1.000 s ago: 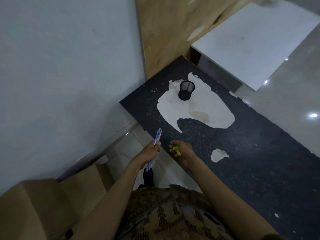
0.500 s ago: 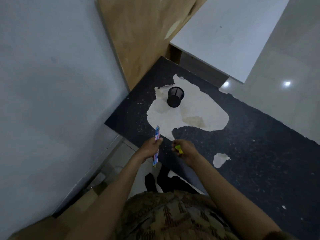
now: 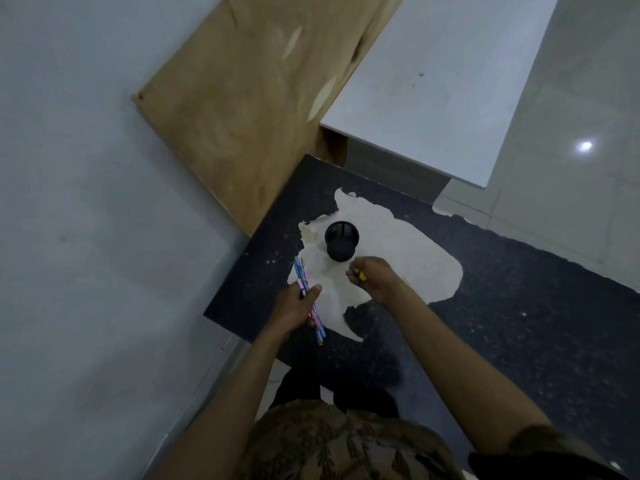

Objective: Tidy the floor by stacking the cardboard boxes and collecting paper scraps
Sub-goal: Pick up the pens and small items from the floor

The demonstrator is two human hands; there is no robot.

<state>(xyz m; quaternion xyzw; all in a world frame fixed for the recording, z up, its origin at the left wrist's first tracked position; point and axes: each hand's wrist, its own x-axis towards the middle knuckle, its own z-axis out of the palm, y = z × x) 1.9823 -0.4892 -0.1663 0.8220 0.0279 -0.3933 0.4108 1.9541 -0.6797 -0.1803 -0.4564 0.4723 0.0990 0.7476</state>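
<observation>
My left hand (image 3: 294, 308) grips a bundle of blue and pink pencils (image 3: 309, 299) above the near left corner of a dark speckled table (image 3: 519, 327). My right hand (image 3: 374, 277) curls round a small yellow object (image 3: 361, 275), just in front of a black mesh pen cup (image 3: 341, 241). The cup stands upright on a large pale patch (image 3: 398, 258) where the table's surface has peeled. No cardboard boxes or paper scraps show in this frame.
A brown wooden board (image 3: 249, 109) leans against the grey wall (image 3: 86, 202) behind the table. A white tabletop (image 3: 426, 84) adjoins the far side. Glossy tiled floor (image 3: 588, 202) lies to the right. My legs stand below the table's near edge.
I have stepped closer to the table and both hands moved forward over it, the right one reaching the pen cup. The cardboard boxes at the lower left have dropped out of view.
</observation>
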